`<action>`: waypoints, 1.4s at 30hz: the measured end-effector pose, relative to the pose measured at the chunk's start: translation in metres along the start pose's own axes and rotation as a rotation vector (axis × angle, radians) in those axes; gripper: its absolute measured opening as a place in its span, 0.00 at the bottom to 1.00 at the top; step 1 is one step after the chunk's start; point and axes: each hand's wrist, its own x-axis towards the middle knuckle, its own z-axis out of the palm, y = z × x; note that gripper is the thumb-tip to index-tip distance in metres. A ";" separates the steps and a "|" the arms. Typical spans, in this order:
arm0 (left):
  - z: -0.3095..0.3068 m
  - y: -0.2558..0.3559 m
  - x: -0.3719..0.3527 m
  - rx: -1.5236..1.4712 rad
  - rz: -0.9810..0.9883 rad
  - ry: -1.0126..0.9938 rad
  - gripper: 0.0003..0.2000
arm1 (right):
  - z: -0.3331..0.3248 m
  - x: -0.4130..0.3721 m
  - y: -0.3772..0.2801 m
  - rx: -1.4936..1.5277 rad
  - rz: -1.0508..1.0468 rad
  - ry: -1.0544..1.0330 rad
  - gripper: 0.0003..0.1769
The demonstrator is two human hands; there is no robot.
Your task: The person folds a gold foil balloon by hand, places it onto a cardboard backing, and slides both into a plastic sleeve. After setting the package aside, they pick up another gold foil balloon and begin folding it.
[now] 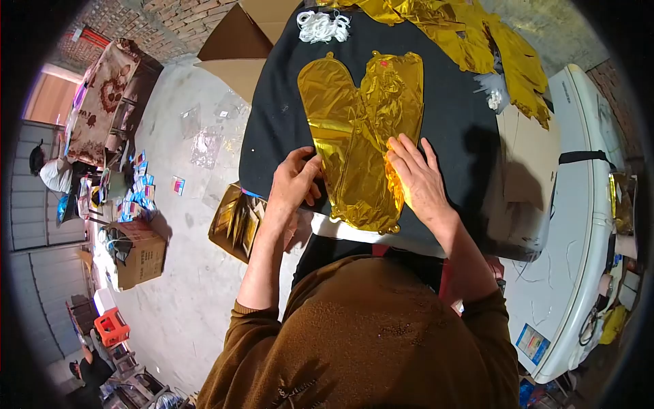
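A flat gold foil balloon (354, 129) lies on a black cloth (449, 102) that covers the table. My left hand (294, 183) pinches the balloon's left lower edge, with the fingers curled on the foil. My right hand (419, 178) lies flat on the balloon's right lower part, fingers spread, pressing a fold. A heap of more gold foil balloons (477, 34) lies at the far right of the cloth. A bundle of white string or ribbon (323, 26) sits at the far edge.
An open cardboard box (238, 41) stands beyond the table on the left. A box of gold packets (235, 221) sits on the concrete floor by my left arm. A white appliance (579, 225) stands to the right. Another cardboard box (139, 255) and clutter lie at far left.
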 end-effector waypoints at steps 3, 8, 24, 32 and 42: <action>0.003 0.008 0.016 -0.009 -0.070 -0.106 0.23 | 0.002 0.000 0.000 -0.009 0.000 -0.010 0.20; 0.002 0.014 0.036 -0.050 -0.152 -0.184 0.17 | 0.000 0.000 0.000 0.000 0.006 -0.018 0.21; 0.080 0.038 0.046 0.715 1.055 -0.072 0.11 | 0.001 0.000 0.001 0.019 0.021 -0.065 0.17; 0.078 0.008 0.049 0.855 0.934 -0.237 0.28 | -0.001 0.000 0.005 0.089 0.019 -0.059 0.20; 0.080 0.004 0.044 0.997 0.923 -0.182 0.32 | -0.021 0.022 0.031 0.254 0.115 0.123 0.20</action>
